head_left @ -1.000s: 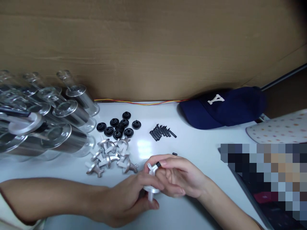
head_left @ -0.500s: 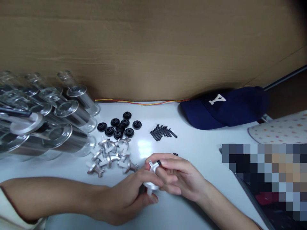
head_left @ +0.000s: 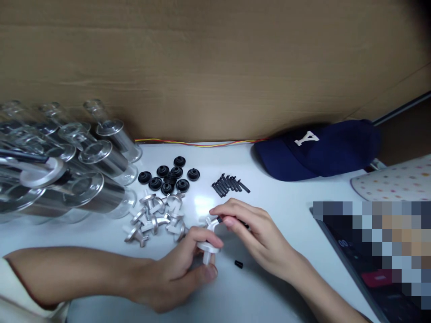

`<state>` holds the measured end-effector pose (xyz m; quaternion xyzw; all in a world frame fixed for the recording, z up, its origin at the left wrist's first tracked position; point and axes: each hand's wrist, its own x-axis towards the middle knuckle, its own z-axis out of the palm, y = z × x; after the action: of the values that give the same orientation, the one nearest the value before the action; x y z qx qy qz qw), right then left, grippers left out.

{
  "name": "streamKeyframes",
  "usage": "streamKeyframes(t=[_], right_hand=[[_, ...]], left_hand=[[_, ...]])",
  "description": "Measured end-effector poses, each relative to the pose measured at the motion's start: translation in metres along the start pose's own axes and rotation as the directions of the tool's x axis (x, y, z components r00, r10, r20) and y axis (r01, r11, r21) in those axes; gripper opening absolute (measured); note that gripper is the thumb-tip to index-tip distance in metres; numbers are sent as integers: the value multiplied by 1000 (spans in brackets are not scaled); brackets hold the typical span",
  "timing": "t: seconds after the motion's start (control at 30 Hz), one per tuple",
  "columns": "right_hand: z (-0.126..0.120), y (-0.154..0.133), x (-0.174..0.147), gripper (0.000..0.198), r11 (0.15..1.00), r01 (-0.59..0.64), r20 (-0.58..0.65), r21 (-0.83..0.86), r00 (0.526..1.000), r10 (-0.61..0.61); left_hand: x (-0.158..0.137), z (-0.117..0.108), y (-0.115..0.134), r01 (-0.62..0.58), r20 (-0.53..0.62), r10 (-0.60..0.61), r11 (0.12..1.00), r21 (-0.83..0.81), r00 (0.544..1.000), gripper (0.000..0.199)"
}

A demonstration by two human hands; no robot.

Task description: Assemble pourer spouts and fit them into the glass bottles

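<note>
My left hand (head_left: 182, 269) is closed around a silver metal pouring spout (head_left: 208, 248) with a round disc and a pale stem pointing down. My right hand (head_left: 256, 237) pinches a slim black piece (head_left: 220, 220) at the end of the spout's upper arm; the fingers cover most of it. On the table below that hand lies a short black tube (head_left: 239, 264). Just left of my hands is a pile of similar silver spouts (head_left: 155, 220). Beyond them sit several round black stoppers (head_left: 167, 188), and to their right is a cluster of thin black sticks (head_left: 229, 185).
Several glass-and-steel bottles (head_left: 104, 193) stand at the left, one silver spout with a black lever (head_left: 43, 172) among them. A navy cap (head_left: 313, 152) lies at the back right near a dotted white object (head_left: 397, 179). A dark, partly pixelated device (head_left: 350, 255) is at the right. Cardboard (head_left: 202, 67) forms the back.
My right hand has turned palm-down and shifted its grip to the spout's upper end. A short black tube now lies on the table beneath it. My left hand still holds the spout.
</note>
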<state>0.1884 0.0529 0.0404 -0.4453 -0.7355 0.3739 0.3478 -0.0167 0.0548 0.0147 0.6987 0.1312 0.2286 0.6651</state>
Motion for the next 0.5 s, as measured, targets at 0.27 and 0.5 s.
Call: streamKeyframes(t=[0.27,0.5], right_hand=[[1,0,2,23,981,109,65,-164,993,-99],[4,-1,2,24,975,109,80,-192,992,-95]], left_hand=[[3,-2,5,75,15,-75,997,12,997,16],[1,-2,3,78,1,-78,996,50,997,12]])
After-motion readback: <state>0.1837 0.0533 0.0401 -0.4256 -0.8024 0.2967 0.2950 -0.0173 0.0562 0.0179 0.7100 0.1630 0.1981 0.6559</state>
